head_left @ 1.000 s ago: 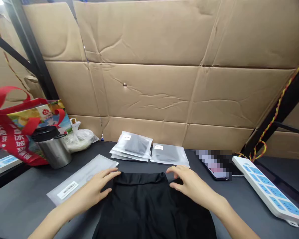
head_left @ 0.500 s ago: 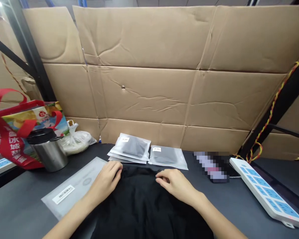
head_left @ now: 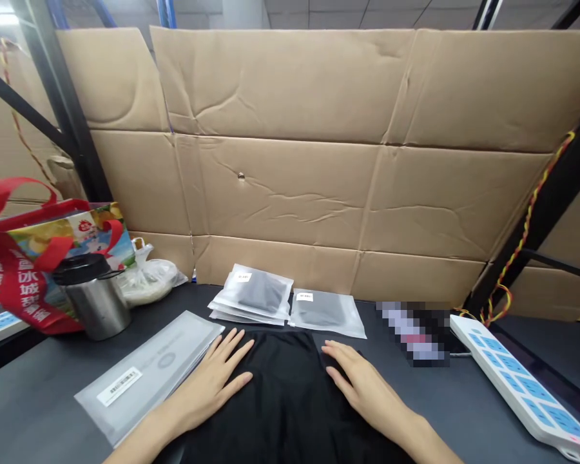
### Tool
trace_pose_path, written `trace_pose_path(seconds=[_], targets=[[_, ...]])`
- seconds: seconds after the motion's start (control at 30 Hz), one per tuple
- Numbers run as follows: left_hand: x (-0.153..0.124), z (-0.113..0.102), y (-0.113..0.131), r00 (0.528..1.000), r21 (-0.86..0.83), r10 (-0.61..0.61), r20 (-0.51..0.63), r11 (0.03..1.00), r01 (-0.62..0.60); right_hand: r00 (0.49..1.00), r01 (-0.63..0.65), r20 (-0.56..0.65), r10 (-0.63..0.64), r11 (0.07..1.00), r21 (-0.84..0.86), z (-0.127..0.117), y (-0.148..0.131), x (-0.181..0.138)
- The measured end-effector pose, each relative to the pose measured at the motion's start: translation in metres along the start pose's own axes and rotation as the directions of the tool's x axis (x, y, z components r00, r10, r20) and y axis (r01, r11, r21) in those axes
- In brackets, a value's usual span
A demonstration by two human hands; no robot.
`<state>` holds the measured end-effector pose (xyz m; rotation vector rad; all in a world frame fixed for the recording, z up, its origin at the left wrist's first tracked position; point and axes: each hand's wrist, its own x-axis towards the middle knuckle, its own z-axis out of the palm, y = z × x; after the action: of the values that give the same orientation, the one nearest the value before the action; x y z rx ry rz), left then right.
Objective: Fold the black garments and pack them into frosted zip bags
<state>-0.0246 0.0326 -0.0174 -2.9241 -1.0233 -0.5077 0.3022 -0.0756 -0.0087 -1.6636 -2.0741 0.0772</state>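
Note:
A black cloth garment [head_left: 287,393] lies spread on the dark table, its narrow top end pointing away from me and its lower part running out of the bottom of the view. My left hand [head_left: 217,374] rests flat on its left edge with fingers spread. On the opposite edge lies my right hand [head_left: 355,377], fingers stretched out and holding nothing. Beside my left forearm is a frosted plastic bag [head_left: 149,370] with a barcode label, partly covered by the arm. What kind of garment it is I cannot tell.
Behind the cloth lie a stack of labelled frosted packets [head_left: 254,293] and a single packet [head_left: 326,310]. A steel flask [head_left: 94,299], a red carrier bag [head_left: 33,290] and a knotted plastic bag [head_left: 149,280] stand left. Right are a blurred-out object [head_left: 415,335] and a power strip [head_left: 517,386].
Both hands have let go of the garment's top edge, opened, and come down flat along its sides. The top end now lies smoother. The view has tilted slightly up.

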Motion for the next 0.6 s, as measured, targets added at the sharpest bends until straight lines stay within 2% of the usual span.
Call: trace_pose_path(seconds=[0.1,0.17,0.23,0.33,0.4,0.53,0.6], targets=[[0.003,-0.001,0.0,0.989,-0.031,-0.051,-0.142,0.998,0.047,0.991,-0.022,-0.133,-0.002,0.983,-0.18,-0.005,0.004,0.028],[0.004,-0.002,-0.001,0.97,-0.067,-0.121,-0.21,0.992,0.109,0.988,-0.029,-0.155,-0.023,0.945,-0.325,-0.002,0.007,0.048],[0.004,-0.002,-0.001,0.962,-0.106,-0.168,-0.215,0.983,0.148,0.988,-0.03,-0.152,-0.033,0.918,-0.395,0.007,0.01,0.064],[0.002,0.0,-0.002,0.968,-0.172,-0.181,-0.172,0.973,0.151,0.985,-0.06,-0.17,-0.009,0.917,-0.396,0.02,0.015,0.075],[0.001,0.002,-0.002,0.968,-0.209,-0.189,-0.162,0.966,0.154,0.979,-0.1,-0.203,0.02,0.915,-0.391,0.019,0.019,0.077],[0.002,0.0,-0.003,0.965,-0.256,-0.211,-0.158,0.952,0.167,0.938,-0.228,-0.329,0.106,0.904,-0.361,-0.01,0.016,0.076],[0.004,-0.007,0.001,0.955,-0.269,-0.215,-0.202,0.95,0.156,0.909,-0.255,-0.401,0.115,0.914,-0.317,-0.028,0.005,0.073]])
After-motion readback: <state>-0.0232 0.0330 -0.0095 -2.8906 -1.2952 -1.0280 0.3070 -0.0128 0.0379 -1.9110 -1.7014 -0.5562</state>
